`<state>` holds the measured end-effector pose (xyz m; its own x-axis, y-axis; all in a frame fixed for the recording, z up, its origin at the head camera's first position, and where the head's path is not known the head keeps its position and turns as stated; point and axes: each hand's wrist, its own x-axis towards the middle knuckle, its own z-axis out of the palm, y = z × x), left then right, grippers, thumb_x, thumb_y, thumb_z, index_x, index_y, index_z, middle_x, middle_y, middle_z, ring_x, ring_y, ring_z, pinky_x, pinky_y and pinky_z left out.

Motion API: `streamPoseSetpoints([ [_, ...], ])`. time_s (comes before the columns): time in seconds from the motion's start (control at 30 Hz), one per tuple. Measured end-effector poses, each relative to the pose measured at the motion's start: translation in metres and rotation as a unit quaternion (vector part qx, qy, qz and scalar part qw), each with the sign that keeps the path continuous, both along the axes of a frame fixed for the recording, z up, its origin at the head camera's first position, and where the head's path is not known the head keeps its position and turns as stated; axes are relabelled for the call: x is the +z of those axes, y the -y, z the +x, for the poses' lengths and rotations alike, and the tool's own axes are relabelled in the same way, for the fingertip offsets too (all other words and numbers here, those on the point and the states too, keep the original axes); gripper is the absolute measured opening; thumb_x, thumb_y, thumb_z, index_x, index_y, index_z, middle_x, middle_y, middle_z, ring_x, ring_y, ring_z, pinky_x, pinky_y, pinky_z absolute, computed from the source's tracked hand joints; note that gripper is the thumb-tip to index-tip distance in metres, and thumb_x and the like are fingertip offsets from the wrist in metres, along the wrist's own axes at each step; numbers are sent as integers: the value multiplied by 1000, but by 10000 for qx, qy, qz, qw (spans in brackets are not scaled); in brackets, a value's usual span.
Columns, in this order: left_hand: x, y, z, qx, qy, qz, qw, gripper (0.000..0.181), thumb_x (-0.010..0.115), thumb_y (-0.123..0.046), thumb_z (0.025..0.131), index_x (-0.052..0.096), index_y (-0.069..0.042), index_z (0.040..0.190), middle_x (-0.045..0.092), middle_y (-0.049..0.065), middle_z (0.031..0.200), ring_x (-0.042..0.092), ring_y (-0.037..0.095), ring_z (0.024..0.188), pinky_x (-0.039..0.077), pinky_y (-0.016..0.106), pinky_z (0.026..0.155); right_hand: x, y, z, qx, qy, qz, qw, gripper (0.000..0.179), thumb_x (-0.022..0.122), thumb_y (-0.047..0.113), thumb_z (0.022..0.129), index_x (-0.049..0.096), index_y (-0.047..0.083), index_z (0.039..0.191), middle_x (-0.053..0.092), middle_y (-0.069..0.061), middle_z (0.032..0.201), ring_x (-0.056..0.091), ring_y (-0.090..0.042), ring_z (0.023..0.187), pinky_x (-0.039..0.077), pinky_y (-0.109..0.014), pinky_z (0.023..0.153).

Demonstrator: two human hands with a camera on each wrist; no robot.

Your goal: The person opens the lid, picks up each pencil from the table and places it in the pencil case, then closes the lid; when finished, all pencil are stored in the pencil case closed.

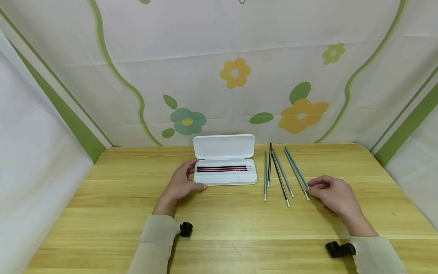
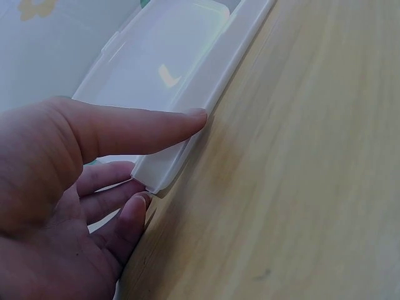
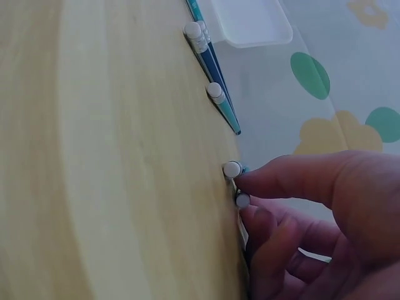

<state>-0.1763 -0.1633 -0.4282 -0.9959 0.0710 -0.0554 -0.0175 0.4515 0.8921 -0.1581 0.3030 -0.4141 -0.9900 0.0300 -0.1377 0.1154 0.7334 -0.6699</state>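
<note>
An open white pencil case (image 1: pixel 224 179) lies on the table, lid (image 1: pixel 224 147) raised, with several dark and red pencils (image 1: pixel 222 168) inside. My left hand (image 1: pixel 180 182) holds its left end, the thumb along the front edge and the fingers at the side; the left wrist view shows the same hold on the case (image 2: pixel 169 150). At the right, my right hand (image 1: pixel 337 195) pinches the eraser end of a green pencil (image 1: pixel 297 167) between thumb and fingers. Another green pencil (image 1: pixel 296 175) lies close beside it. In the right wrist view the pinched end (image 3: pixel 242 200) shows below its neighbour's white eraser (image 3: pixel 232 169).
Between case and right hand lie more loose pencils: a green one (image 1: pixel 265 175), a black one (image 1: pixel 269 167), another black one (image 1: pixel 280 180) and a slanted green one (image 1: pixel 283 173). A flower-patterned cloth (image 1: pixel 205 76) hangs behind the wooden table (image 1: pixel 246 228).
</note>
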Motion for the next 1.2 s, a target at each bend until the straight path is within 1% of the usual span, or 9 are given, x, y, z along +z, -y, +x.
streamPoseSetpoints([
  [0.1, 0, 0, 0, -11, -17, -24, 10000, 94, 93, -6, 79, 46, -5, 161, 54, 21, 150, 47, 37, 131, 46, 36, 97, 0, 0, 0, 13, -11, 167, 9999, 36, 77, 32, 98, 75, 4, 121, 78, -4, 99, 64, -14, 69, 53, -30, 59],
  [0.33, -2, 2, 0, -3, -25, -91, 10000, 95, 93, -8, 79, 45, -5, 161, 52, 21, 153, 48, 37, 132, 47, 38, 99, 1, -1, -2, 88, -147, 630, 9979, 34, 77, 38, 97, 78, 8, 113, 78, -3, 98, 63, -16, 83, 46, -31, 70],
  [0.53, -3, 2, 1, 25, 16, -79, 10000, 94, 92, -9, 81, 45, -6, 161, 51, 20, 154, 47, 38, 134, 48, 43, 102, 2, 0, -3, 100, -122, 710, 9974, 33, 77, 39, 96, 78, 9, 111, 78, -3, 97, 63, -17, 83, 46, -31, 70],
  [0.7, -2, 2, 1, 24, 30, -45, 10000, 94, 92, -8, 80, 45, -6, 161, 51, 20, 154, 47, 37, 134, 47, 42, 102, 3, 1, -2, 57, -52, 720, 9974, 34, 76, 39, 97, 78, 9, 111, 77, -2, 95, 62, -16, 80, 46, -31, 69],
  [0.83, -2, 1, 1, 1, 24, -42, 10000, 94, 92, -8, 80, 45, -6, 162, 51, 20, 154, 47, 38, 134, 47, 41, 102, 3, 0, -1, 30, -87, 747, 9972, 33, 75, 39, 97, 78, 9, 110, 76, -1, 94, 62, -16, 80, 45, -30, 68],
  [1.0, 0, 1, 1, -31, 32, -45, 10000, 95, 91, -8, 81, 44, -5, 162, 50, 21, 155, 46, 38, 135, 46, 45, 104, 2, -1, -2, 25, -166, 850, 9962, 33, 75, 39, 97, 79, 10, 110, 78, -4, 97, 63, -16, 82, 45, -31, 70],
  [1.2, 1, 0, 1, -15, 68, -54, 10000, 95, 91, -8, 81, 44, -6, 162, 48, 21, 156, 46, 39, 135, 46, 48, 106, 2, -1, -1, 5, -130, 920, 9957, 33, 75, 39, 97, 79, 9, 109, 79, -6, 99, 64, -17, 83, 46, -32, 70],
])
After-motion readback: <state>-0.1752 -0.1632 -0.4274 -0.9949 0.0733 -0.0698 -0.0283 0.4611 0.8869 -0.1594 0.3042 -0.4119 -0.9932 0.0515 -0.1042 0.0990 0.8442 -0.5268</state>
